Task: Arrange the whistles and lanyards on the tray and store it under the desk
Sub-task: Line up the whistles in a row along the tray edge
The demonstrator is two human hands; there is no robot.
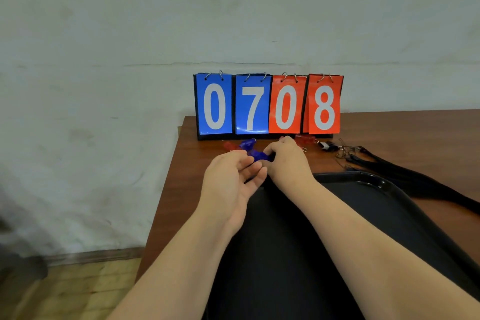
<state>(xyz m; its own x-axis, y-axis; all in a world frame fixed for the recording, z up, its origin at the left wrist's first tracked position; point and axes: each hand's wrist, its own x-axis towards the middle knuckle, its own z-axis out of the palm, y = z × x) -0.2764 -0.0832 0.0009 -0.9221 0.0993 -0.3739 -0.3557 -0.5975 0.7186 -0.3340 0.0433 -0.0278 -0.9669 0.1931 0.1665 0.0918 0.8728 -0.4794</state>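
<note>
A black tray (pixel 374 202) lies on the brown desk (pixel 389 127) in front of me. Past its far left corner my right hand (pixel 285 161) pinches a blue whistle (pixel 259 156). My left hand (pixel 231 182) is beside it with fingers half curled towards the same whistle; whether it grips it I cannot tell. Another blue whistle (pixel 246 143) and a red whistle (pixel 230 145) lie just behind. More red whistles (pixel 306 140) and a black whistle (pixel 327 145) sit by the scoreboard's base. Black lanyards (pixel 405 176) trail off to the right.
A flip scoreboard (pixel 268 105) reading 0708 stands at the desk's back edge against the pale wall. The desk's left edge runs just left of my left arm, with wooden floor (pixel 72 291) below.
</note>
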